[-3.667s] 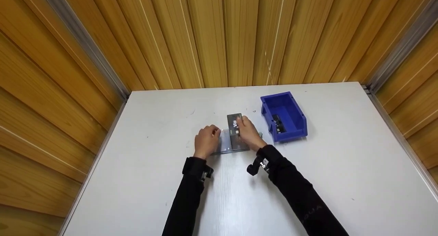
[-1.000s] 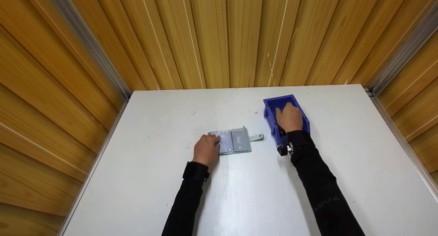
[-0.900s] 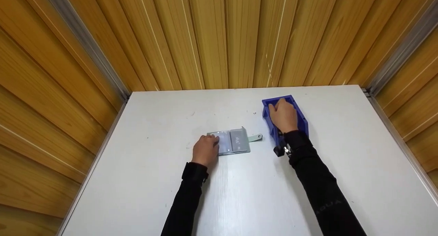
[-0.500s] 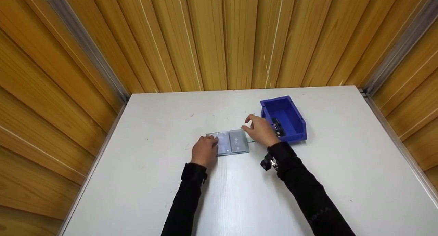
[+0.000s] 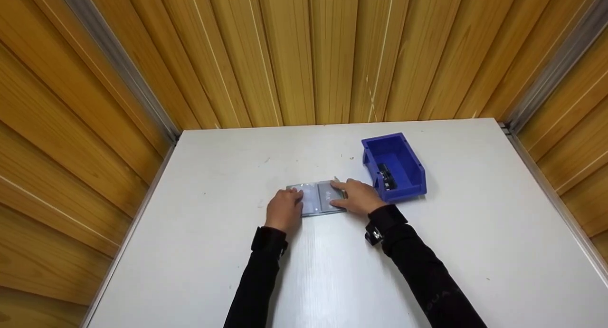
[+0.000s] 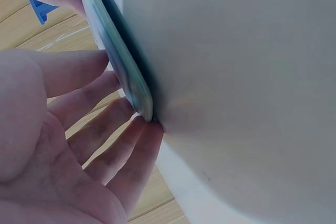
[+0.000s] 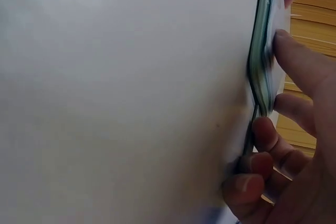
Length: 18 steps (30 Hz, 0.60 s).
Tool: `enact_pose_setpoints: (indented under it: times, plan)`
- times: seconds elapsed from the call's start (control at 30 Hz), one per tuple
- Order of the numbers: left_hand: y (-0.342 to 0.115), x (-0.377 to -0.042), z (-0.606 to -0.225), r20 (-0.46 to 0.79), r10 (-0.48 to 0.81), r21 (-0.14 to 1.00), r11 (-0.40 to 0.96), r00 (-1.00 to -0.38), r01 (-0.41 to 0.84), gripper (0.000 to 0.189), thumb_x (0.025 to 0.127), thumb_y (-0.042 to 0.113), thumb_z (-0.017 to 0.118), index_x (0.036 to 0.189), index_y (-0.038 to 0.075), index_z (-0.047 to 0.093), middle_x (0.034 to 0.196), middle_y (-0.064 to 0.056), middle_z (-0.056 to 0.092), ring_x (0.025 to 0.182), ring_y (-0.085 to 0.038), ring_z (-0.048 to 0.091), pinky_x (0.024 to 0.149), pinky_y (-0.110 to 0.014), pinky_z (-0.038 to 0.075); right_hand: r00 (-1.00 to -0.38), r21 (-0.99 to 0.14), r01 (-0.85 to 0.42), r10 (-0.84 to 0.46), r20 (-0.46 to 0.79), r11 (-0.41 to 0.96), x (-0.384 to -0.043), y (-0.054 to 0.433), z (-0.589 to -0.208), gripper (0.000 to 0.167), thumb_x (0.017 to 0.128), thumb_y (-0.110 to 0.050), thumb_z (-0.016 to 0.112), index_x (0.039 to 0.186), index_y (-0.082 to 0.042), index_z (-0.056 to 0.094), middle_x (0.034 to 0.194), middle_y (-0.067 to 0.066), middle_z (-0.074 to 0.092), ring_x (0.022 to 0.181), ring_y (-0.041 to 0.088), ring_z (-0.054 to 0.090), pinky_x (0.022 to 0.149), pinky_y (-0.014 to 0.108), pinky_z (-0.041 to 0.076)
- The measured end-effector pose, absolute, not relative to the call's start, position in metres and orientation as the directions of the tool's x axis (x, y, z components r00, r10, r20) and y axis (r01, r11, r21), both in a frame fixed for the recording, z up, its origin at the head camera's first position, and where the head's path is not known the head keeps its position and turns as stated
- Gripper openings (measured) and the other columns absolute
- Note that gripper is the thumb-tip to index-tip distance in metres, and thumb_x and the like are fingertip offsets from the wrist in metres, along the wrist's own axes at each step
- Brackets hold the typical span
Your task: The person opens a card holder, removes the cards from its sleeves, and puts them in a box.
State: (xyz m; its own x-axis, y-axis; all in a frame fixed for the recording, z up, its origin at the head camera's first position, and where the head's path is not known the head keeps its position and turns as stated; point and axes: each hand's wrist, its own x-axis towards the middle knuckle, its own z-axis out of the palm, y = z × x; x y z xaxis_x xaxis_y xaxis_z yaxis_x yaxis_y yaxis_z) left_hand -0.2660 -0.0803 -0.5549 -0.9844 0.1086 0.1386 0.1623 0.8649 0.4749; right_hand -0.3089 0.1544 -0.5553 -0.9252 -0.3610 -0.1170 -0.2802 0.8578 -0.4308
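Wood-grain walls [image 5: 332, 57] border a white table [image 5: 190, 271] bearing a cardholder [image 5: 311, 202].

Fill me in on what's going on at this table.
A person is handling a flat card holder with clear sleeves, which lies open on the white table. The left hand rests its fingers on the holder's left end, while the right hand grips the right end, thumb on top. To the right stands a blue bin, with something dark lying inside along its left side.
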Motion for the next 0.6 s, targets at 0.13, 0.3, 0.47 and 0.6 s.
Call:
enact_pose_setpoints:
  times: [0.13,0.3,0.47,0.6]
  plan:
    - [-0.0813,-0.2675,-0.5546,0.148,0.107,0.462,0.871,-0.983,0.164,0.029,0.094,0.008,0.073,0.123,0.006,0.076,0.125,-0.017,0.073,0.115,-0.034,0.068,0.101,-0.046,0.054,-0.931,-0.437,-0.274,-0.35,-0.102,0.857,-0.3103,0.1532,-0.5578,0.065,0.091,-0.052,0.075,0.15,-0.031,0.056,0.111,0.015,0.065,0.093,0.028,0.06,0.081,0.044,0.049]
    - [-0.0819,-0.2684,-0.554,0.165,0.123,0.455,0.871,-0.979,0.186,0.027,0.094,0.008,0.073,0.121,0.006,0.077,0.122,-0.017,0.074,0.112,-0.035,0.069,0.098,-0.047,0.055,-0.938,-0.512,-0.309,-0.347,0.022,0.802,-0.3105,0.1502,-0.5614,0.044,0.086,-0.04,0.084,0.126,-0.024,0.077,0.083,0.001,0.057,0.071,0.016,0.048,0.065,0.033,0.037]
    - [-0.0817,-0.2673,-0.5548,0.149,0.121,0.466,0.867,-0.981,0.178,0.028,0.094,0.009,0.072,0.122,0.006,0.077,0.124,-0.016,0.074,0.113,-0.035,0.068,0.099,-0.047,0.054,-0.935,-0.582,-0.342,-0.327,0.136,0.737,-0.309,0.1477,-0.5642,0.022,0.082,-0.031,0.089,0.076,-0.015,0.076,0.075,-0.004,0.061,0.069,0.013,0.052,0.065,0.031,0.04]
    - [-0.0813,-0.2671,-0.5543,0.141,0.12,0.485,0.857,-0.983,0.174,0.029,0.095,0.009,0.071,0.124,0.005,0.076,0.126,-0.016,0.073,0.117,-0.035,0.067,0.103,-0.047,0.052,-0.949,-0.611,-0.305,-0.289,0.129,0.73,-0.3101,0.15,-0.5652,0.028,0.086,-0.028,0.085,0.066,-0.016,0.07,0.073,-0.005,0.062,0.068,0.012,0.053,0.064,0.03,0.041]
